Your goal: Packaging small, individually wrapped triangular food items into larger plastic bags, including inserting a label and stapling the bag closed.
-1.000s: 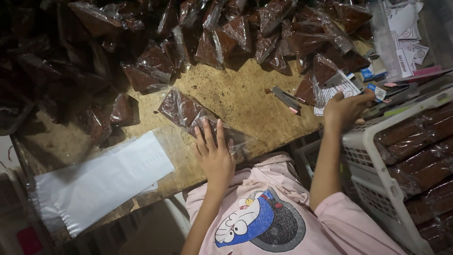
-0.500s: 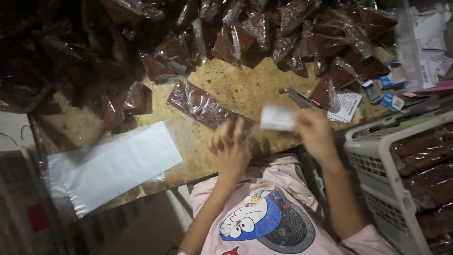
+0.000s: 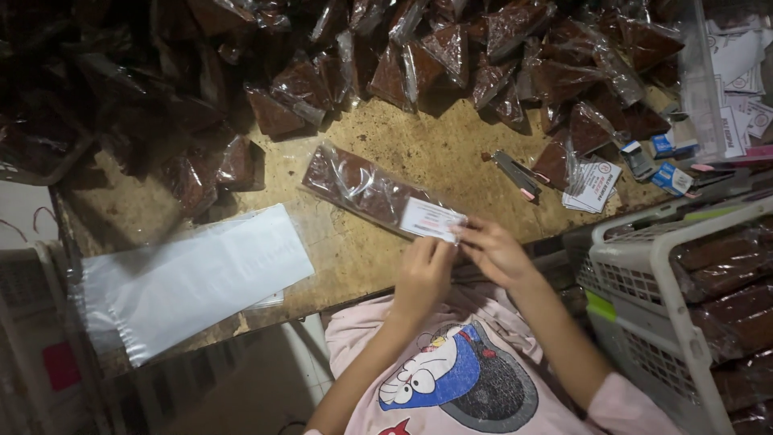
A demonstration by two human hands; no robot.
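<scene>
A long clear plastic bag of dark brown blocks (image 3: 354, 187) lies diagonally on the worn wooden table (image 3: 419, 145). At its near end sits a small white paper label (image 3: 432, 219). My right hand (image 3: 493, 251) pinches the label's right edge. My left hand (image 3: 424, 272) rests just below the label, fingertips at the bag's open end. Both hands meet at the table's near edge, above my pink printed shirt.
Many filled clear bags of brown blocks (image 3: 451, 56) are piled along the far side. A stack of empty clear bags (image 3: 189, 278) lies at the left. A pile of white labels (image 3: 592, 185) and a stapler (image 3: 517, 173) lie right. A white basket (image 3: 644, 266) of filled bags stands at right.
My right hand came back from the label pile at the right with a white label and brought it to the bag's near end. My left hand slid down to the bag's opening.
</scene>
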